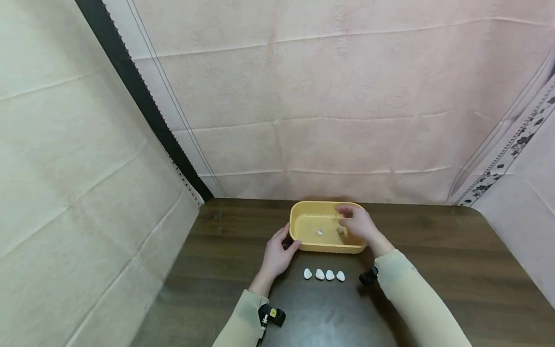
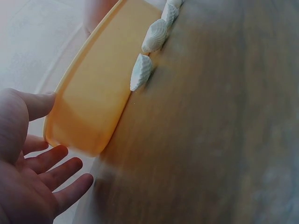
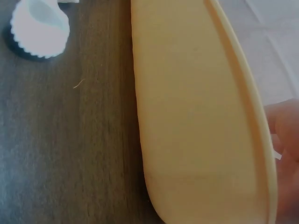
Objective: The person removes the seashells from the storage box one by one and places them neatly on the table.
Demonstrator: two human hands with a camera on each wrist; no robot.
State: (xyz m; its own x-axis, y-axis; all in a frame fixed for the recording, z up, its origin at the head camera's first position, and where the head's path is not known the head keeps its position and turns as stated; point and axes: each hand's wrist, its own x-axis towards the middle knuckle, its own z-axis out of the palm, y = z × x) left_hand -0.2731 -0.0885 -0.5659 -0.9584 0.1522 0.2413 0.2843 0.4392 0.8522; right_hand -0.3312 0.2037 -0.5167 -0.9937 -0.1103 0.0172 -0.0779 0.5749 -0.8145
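A yellow plastic tray (image 1: 327, 247) stands near the back edge of the table. My left hand (image 1: 276, 255) holds its left end, thumb at the near corner and forefinger along the side; the other fingers (image 2: 74, 184) spread loosely in the left wrist view. Over the right part of the tray is my right hand (image 1: 356, 222), somewhat blurred. A white sliver, seemingly a seashell (image 3: 277, 155), shows between its fingers, mostly hidden behind the tray wall. Inside the tray lie a small white shell (image 1: 320, 232) and a brownish one (image 1: 340, 231).
Several white ribbed seashells (image 1: 320, 274) lie in a row on the dark wooden table (image 1: 217, 270), just in front of the tray. Pale cloth (image 1: 347, 120) hangs behind the table and at both sides. Each wrist carries a small black camera (image 1: 272, 314).
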